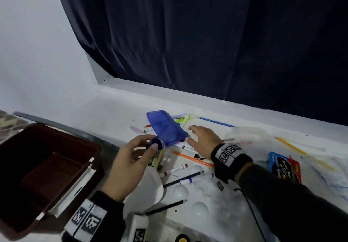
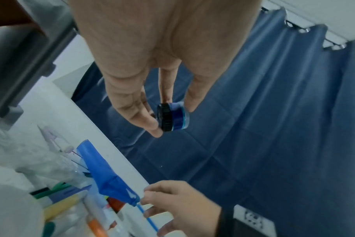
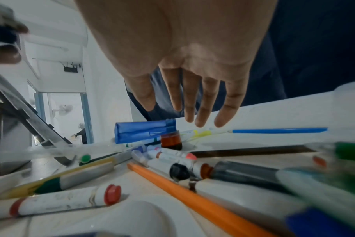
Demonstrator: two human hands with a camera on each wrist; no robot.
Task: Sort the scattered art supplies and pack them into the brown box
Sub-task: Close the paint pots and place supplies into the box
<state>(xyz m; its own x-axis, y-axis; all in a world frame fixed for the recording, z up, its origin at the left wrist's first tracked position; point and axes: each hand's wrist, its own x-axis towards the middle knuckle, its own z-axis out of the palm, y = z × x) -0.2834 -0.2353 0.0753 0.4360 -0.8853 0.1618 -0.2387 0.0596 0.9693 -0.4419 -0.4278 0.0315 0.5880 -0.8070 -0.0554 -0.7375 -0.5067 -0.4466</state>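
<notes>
My left hand (image 1: pixel 152 143) pinches a small blue paint jar (image 1: pixel 159 144) with a black lid just above the desk; the left wrist view shows the jar (image 2: pixel 176 115) held between thumb and fingertips. A blue mesh pouch (image 1: pixel 165 126) lies just beyond it among markers. My right hand (image 1: pixel 190 134) hovers open to the right of the pouch, fingers straight, holding nothing. In the right wrist view, a brown-orange jar (image 3: pixel 171 141) stands below the fingers, beside the pouch (image 3: pixel 144 131). The brown box (image 1: pixel 47 166) stands open at the left.
Markers, an orange pencil (image 1: pixel 192 159) and a black pencil (image 1: pixel 165 207) are scattered over a white palette (image 1: pixel 207 204). A blue and red crayon box (image 1: pixel 284 166) and clear plastic bags lie to the right. A dark curtain hangs behind the desk.
</notes>
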